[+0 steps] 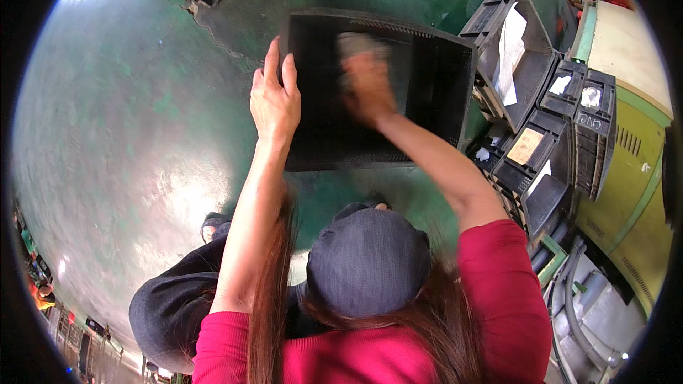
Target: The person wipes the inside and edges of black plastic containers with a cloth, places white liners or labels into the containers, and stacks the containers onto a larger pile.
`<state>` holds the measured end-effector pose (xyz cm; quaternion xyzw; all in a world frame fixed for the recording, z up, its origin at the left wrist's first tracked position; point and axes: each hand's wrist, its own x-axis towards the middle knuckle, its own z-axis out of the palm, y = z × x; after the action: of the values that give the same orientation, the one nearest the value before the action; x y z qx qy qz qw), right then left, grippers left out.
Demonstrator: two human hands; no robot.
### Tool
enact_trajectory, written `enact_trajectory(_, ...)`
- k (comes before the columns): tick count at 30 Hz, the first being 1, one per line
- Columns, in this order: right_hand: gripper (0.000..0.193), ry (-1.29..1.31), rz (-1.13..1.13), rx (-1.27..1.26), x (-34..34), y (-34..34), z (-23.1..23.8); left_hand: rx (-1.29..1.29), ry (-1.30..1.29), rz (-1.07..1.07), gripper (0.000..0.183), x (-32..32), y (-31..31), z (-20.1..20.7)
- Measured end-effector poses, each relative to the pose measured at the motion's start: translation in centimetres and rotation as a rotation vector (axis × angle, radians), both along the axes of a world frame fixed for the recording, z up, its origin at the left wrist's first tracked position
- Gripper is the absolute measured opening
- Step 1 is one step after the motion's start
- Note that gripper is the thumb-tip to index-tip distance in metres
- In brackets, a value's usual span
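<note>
- Black crate [320,128]: I see it below the right hand [370,89], just right of the left hand [276,107].
- Left: loosely open, fingers extended along the crate's edge.
- Right: blurred, closed over a pale wad [363,45].
- Farther right of that grip: black bin [535,57], white paper [510,53] inside.

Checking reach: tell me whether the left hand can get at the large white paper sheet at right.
Probably not without shifting: the black plastic crate and the right hand lie between the left hand, at the crate's left edge, and the paper sheet.
</note>
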<state>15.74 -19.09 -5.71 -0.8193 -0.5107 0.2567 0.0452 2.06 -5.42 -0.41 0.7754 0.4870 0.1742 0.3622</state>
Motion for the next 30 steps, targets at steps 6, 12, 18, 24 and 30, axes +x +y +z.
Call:
enact_trajectory(6, 0.029, 0.121, -0.016, 0.326, -0.6, 3.7, -6.3, -0.144, -0.184, -0.031, 0.044, 0.7, 0.6, -1.2)
enact_trajectory(12, 0.04, 0.179, -0.25, 0.929, -3.9, 5.3, 9.2, -1.006, -0.626, -0.004, 0.042, -2.6, 3.0, -2.8)
enact_trajectory(18, 0.007, -0.092, 0.497, 0.716, -12.7, 3.7, 6.6, -1.158, -0.614, -0.101, 0.04, -3.0, 3.7, -3.2)
enact_trajectory(24, 0.02, -0.048, 0.384, 0.778, -10.5, 6.7, 6.0, -1.376, -0.697, -0.21, 0.047, -4.6, 5.0, -7.2)
enact_trajectory(30, 0.025, -0.193, -0.082, 0.683, -4.1, 12.8, 6.3, -1.312, -0.511, -0.02, 0.061, -3.4, 3.2, -4.0)
